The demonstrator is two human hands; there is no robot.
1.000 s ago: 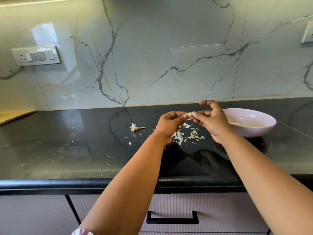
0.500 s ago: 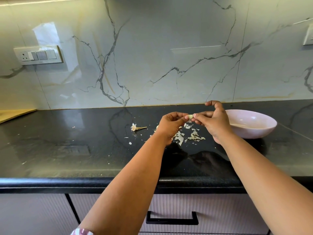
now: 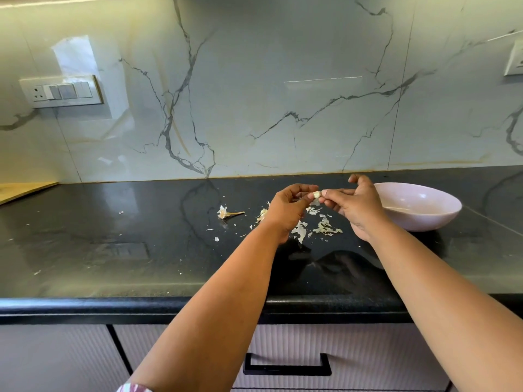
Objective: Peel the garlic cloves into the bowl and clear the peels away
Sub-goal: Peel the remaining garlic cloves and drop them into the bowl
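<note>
A small pale garlic clove [image 3: 316,194] is held above the black counter, pinched between the fingertips of both hands. My left hand [image 3: 288,207] grips it from the left with curled fingers. From the right, my right hand [image 3: 357,206] pinches it, with its index finger raised. Just right of that hand stands a pale pink bowl [image 3: 441,210]; what it holds is hidden by its wall. White garlic peels [image 3: 325,227] lie scattered on the counter under the hands. A garlic stem with its root base [image 3: 226,213] lies to the left of them.
The black counter [image 3: 113,250] ends in a rounded front edge, with a drawer handle [image 3: 287,368] below. A marble wall stands behind, with a switch plate [image 3: 60,91] at left. A wooden board [image 3: 19,189] shows at the far left. Tiny peel flecks dot the counter.
Both hands stay together on the clove above the peels. The right index finger has lifted a little higher. Otherwise only the camera has shifted slightly.
</note>
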